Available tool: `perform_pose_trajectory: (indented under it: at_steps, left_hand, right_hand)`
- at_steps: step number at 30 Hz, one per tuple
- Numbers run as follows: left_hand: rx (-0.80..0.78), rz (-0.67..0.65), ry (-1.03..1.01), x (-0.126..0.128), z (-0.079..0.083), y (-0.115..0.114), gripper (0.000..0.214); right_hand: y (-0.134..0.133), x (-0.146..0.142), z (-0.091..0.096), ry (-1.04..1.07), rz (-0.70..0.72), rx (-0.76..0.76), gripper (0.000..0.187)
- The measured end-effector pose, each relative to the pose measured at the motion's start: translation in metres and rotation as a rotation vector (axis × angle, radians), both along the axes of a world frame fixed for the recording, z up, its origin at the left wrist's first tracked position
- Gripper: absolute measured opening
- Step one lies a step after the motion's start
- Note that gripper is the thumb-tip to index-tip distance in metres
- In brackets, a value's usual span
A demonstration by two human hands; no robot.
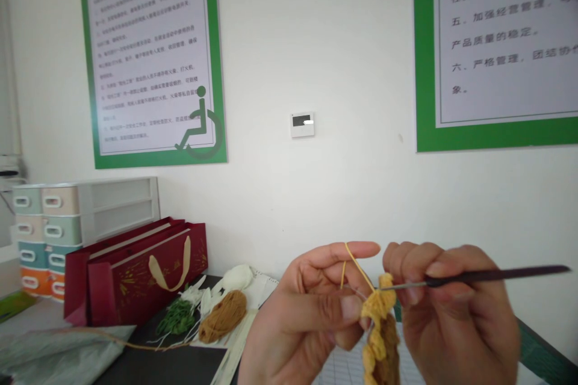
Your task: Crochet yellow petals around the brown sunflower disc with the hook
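Hiding crochet hook (492, 275) tip in yarn (378, 307)

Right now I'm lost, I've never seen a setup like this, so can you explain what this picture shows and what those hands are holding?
There's no machine here: this one picture comes from a camera worn on a person's head, looking forward and down. Their left hand pinches a golden-yellow crocheted piece, with yellow yarn looped over the forefinger. Their right hand holds a thin crochet hook with a dark handle. Farther off, a dark table carries a mustard yarn skein, a white bundle and a green bundle. A red gift bag stands behind them.
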State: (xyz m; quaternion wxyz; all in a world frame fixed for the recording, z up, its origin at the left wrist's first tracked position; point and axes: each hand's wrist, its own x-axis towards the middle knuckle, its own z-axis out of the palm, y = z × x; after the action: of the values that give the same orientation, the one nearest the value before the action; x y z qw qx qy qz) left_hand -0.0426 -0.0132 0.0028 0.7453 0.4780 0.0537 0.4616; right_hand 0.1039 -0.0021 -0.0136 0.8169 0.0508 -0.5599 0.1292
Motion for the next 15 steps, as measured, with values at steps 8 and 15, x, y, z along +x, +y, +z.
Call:
perform_pose_trajectory:
  at_steps: [8,15]
  left_hand:
    - [0.145,0.255,0.059,0.002,-0.001,-0.007,0.035]
    - [0.166,0.437,0.177,0.007,0.003,-0.017,0.040]
  right_hand:
    - [0.003,0.001,-0.009,-0.163,0.133,-0.200,0.008]
    - [0.004,0.010,-0.014,-0.291,-0.440,-0.014,0.018]
